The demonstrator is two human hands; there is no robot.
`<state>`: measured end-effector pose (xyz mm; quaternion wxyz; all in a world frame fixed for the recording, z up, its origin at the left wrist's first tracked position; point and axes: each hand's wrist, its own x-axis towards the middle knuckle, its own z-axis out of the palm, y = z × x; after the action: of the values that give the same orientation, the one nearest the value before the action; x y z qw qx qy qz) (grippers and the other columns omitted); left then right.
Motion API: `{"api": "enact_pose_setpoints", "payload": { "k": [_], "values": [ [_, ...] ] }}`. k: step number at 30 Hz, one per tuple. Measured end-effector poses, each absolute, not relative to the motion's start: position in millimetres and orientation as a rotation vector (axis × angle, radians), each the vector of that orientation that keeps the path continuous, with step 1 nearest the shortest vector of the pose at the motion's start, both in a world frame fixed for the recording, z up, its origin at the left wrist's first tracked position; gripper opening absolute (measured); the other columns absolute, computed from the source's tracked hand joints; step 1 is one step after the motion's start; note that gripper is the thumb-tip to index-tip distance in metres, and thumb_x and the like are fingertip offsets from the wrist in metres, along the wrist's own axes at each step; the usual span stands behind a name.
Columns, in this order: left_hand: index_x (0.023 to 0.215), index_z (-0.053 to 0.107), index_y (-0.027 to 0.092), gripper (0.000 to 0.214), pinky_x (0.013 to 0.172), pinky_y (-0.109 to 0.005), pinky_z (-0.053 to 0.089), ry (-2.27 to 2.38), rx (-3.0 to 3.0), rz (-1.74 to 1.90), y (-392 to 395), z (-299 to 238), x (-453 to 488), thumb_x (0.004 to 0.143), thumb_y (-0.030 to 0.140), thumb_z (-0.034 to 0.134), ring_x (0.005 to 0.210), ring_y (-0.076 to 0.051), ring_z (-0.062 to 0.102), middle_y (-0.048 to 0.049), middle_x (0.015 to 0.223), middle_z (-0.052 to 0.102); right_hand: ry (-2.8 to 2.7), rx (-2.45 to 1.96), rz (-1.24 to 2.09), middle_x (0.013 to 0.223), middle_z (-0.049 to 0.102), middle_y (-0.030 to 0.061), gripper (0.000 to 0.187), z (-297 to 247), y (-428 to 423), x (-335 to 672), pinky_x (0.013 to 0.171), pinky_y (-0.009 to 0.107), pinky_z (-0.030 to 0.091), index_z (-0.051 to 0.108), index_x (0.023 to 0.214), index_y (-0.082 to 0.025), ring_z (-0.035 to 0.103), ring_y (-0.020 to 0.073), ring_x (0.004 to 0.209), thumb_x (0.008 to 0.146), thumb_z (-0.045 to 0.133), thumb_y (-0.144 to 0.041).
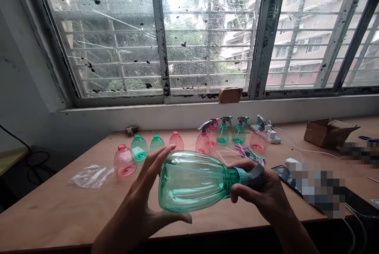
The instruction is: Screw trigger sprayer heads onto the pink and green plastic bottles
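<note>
I hold a green see-through spray bottle (189, 181) on its side above the table's near edge. My left hand (145, 202) cups its base, fingers spread along the body and thumb underneath. My right hand (263, 195) is closed around the grey trigger head (254, 175) at the bottle's neck, on the right end.
On the wooden table (59, 210) stand capless pink and green bottles (139, 147) at the back left and several bottles with spray heads (225, 129) at the back middle. A clear plastic bag (90, 176) lies left. A cardboard box (327, 131), a power strip (271, 135) and cables are right.
</note>
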<state>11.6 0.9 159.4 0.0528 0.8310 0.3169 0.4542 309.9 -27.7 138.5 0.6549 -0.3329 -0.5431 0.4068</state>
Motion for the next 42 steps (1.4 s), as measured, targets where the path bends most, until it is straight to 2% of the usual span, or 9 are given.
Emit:
{"api": "enact_pose_setpoints", "payload": {
  "k": [2,8,13,17,21,24,28,33,42],
  "values": [
    [0.178,0.032,0.048,0.118,0.123,-0.052,0.056,0.954,2.571,1.351,0.3,159.0,5.3,0.080,0.067,0.096,0.157,-0.043,0.054,-0.0117,0.174,0.050,-1.230,-0.735,0.960,0.058,0.076,-0.0003,0.040,138.2,-28.1,310.0,0.053,0.032,0.066,0.089,0.099,-0.020,0.076,0.0233,0.054,0.075,0.108,-0.045],
    [0.178,0.031,0.048,0.128,0.114,-0.058,0.063,0.840,2.379,1.512,1.7,154.5,2.2,0.069,0.092,0.084,0.144,-0.045,0.065,-0.0143,0.164,0.061,-1.193,-0.692,0.989,0.062,0.079,-0.0007,0.041,134.7,-33.3,304.3,0.049,0.025,0.064,0.091,0.095,-0.023,0.075,0.0185,0.051,0.064,0.114,-0.037],
    [0.172,0.043,0.053,0.103,0.111,-0.050,0.066,0.653,2.329,1.668,2.8,152.3,13.6,0.081,0.088,0.078,0.145,-0.041,0.066,-0.0072,0.167,0.059,-1.190,-0.667,0.943,0.066,0.081,-0.0029,0.039,131.2,-32.5,301.3,0.052,0.023,0.067,0.092,0.096,-0.027,0.079,0.0179,0.053,0.064,0.114,-0.028],
    [0.175,0.037,0.050,0.109,0.121,-0.065,0.056,0.882,2.321,1.519,1.1,148.2,11.8,0.081,0.094,0.070,0.150,-0.049,0.060,-0.0114,0.172,0.055,-1.186,-0.684,0.860,0.073,0.082,-0.0022,0.039,128.9,-30.4,301.5,0.053,0.025,0.070,0.091,0.098,-0.028,0.079,0.0179,0.055,0.066,0.113,-0.026],
    [0.176,0.034,0.050,0.101,0.129,-0.059,0.050,1.043,2.348,1.390,-2.5,153.7,9.1,0.092,0.067,0.087,0.165,-0.046,0.045,-0.0082,0.180,0.047,-1.195,-0.674,0.827,0.071,0.080,-0.0025,0.037,128.5,-29.0,303.1,0.052,0.025,0.070,0.092,0.099,-0.028,0.078,0.0183,0.055,0.068,0.112,-0.028],
    [0.172,0.042,0.052,0.074,0.120,-0.043,0.060,0.973,2.455,1.408,-0.6,159.9,4.4,0.107,0.049,0.077,0.153,-0.035,0.063,-0.0045,0.175,0.057,-1.219,-0.672,0.853,0.067,0.078,-0.0035,0.037,129.0,-28.9,303.6,0.052,0.023,0.068,0.092,0.099,-0.029,0.078,0.0179,0.054,0.069,0.112,-0.029],
    [0.175,0.034,0.056,0.095,0.099,-0.039,0.072,1.055,2.473,1.406,4.0,156.6,-7.3,0.095,0.065,0.085,0.128,-0.035,0.081,-0.0063,0.169,0.064,-1.225,-0.692,0.862,0.068,0.079,-0.0037,0.038,129.7,-29.7,303.1,0.052,0.022,0.069,0.092,0.100,-0.030,0.078,0.0165,0.054,0.069,0.113,-0.030],
    [0.174,0.037,0.055,0.114,0.106,-0.056,0.068,1.124,2.449,1.355,8.9,148.7,-13.1,0.076,0.089,0.083,0.128,-0.044,0.077,-0.0090,0.168,0.063,-1.224,-0.698,0.864,0.069,0.080,-0.0026,0.038,129.6,-30.7,303.6,0.051,0.024,0.069,0.093,0.100,-0.028,0.078,0.0184,0.054,0.068,0.113,-0.030],
    [0.178,0.035,0.046,0.103,0.130,-0.065,0.045,0.942,2.335,1.331,5.6,161.4,12.7,0.089,0.097,0.047,0.166,-0.050,0.041,-0.0085,0.186,0.038,-1.209,-0.715,0.794,0.077,0.082,-0.0017,0.037,128.3,-26.0,302.2,0.051,0.024,0.067,0.092,0.100,-0.029,0.076,0.0166,0.054,0.069,0.112,-0.028]
  ]
}}
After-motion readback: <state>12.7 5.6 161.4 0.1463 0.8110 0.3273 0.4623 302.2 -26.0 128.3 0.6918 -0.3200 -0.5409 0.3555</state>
